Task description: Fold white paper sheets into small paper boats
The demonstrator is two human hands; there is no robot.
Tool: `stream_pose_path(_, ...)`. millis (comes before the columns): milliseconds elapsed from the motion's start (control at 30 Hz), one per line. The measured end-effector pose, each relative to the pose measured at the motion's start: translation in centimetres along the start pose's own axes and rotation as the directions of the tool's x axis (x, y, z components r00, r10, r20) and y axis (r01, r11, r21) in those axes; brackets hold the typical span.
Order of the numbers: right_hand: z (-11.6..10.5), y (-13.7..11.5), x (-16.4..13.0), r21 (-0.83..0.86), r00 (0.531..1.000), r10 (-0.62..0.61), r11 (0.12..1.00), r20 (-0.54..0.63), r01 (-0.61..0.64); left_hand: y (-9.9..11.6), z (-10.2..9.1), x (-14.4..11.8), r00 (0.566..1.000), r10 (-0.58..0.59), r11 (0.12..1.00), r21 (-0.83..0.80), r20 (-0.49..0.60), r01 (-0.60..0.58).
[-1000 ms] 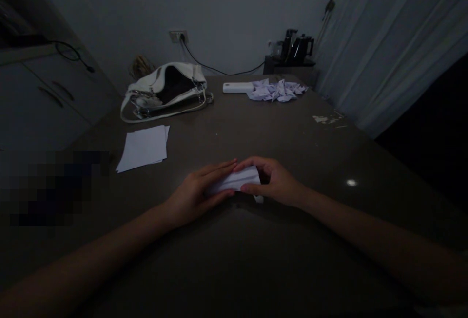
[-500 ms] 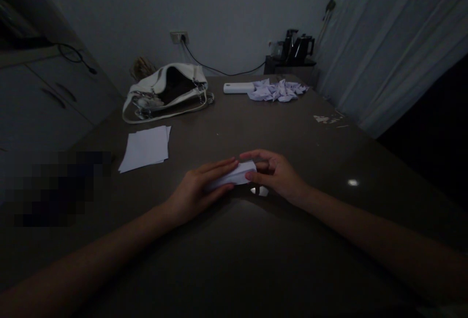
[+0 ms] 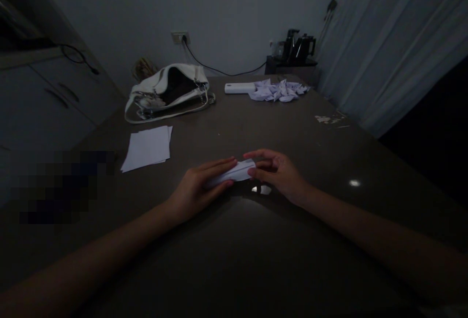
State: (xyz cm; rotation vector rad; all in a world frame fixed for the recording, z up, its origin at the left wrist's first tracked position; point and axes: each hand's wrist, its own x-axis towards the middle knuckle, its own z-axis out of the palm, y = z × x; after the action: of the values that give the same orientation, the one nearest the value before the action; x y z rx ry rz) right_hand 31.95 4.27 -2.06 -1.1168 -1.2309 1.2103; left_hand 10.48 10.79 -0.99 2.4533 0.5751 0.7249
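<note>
Holding one narrow, folded strip of white paper (image 3: 239,172), left hand (image 3: 195,186), fingers laid along the far edge and thumb along the near edge, clamped on the strip's left part. Right hand (image 3: 280,174), at the strip's right end: thumb against the paper, index finger stretched out above, remaining fingers curled behind; whether these press on the strip cannot be told. Hands apart from each other, the strip spanning the gap between them, over the middle of one dark, smooth, glossy brown table (image 3: 234,259). Left of centre, beyond the left hand: one loose stack of flat white paper sheets (image 3: 148,147), edges misaligned. Behind the stack: one white handbag with metal rings and a long strap (image 3: 155,83), lying with its dark mouth open. At the far edge, right of the bag: one white, oblong, round-ended object (image 3: 237,88), touching a heap of pointed, folded pale-lilac paper pieces (image 3: 280,90). Near the right edge: scattered small pale scraps (image 3: 325,120). Beyond the table: one black kettle with a handle (image 3: 303,49); one wall socket (image 3: 179,38) with a black cord (image 3: 223,72) plugged in; one sheer, pale, hanging curtain (image 3: 369,45), right.
</note>
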Motion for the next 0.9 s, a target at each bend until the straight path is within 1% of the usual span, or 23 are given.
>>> stream_pose_path(100,0.18,0.22,-0.15,-0.095,0.995,-0.081,0.992,0.057,0.087,-0.04,0.03,0.02,1.0,-0.003,1.0,-0.014,0.012,0.003)
stream_pose_path(200,0.34,0.35,-0.27,-0.177,0.99,-0.122,0.975,0.067,0.132,0.02,-0.07,0.0,0.999,-0.015,1.0,-0.025,0.038,0.016)
stream_pose_path(333,0.3,0.36,-0.24,-0.213,0.992,-0.126,0.969,0.026,0.129,0.37,-0.34,0.01,0.996,-0.061,0.997,-0.038,0.061,0.063)
stream_pose_path(467,0.17,0.37,-0.19,-0.241,0.992,-0.121,0.963,0.022,0.122,0.66,-0.48,0.05,0.99,-0.094,0.994,-0.045,0.102,0.099)
stream_pose_path(600,0.07,0.5,-0.23,-0.285,0.985,-0.173,0.944,-0.007,0.164,0.66,-0.47,0.08,0.987,-0.111,0.991,-0.059,0.119,0.119)
stream_pose_path(700,0.05,0.58,-0.24,-0.285,0.977,-0.212,0.938,-0.022,0.197,0.64,-0.51,0.14,0.979,-0.148,0.984,-0.078,0.143,0.16)
stream_pose_path(833,0.11,0.44,-0.13,-0.23,0.974,-0.218,0.947,0.057,0.226,0.74,-0.69,0.23,0.964,-0.182,0.969,-0.13,0.196,0.21)
stream_pose_path(900,0.14,0.31,-0.09,-0.219,0.975,-0.206,0.951,0.081,0.219,0.81,-0.77,0.25,0.95,-0.201,0.957,-0.161,0.239,0.243)
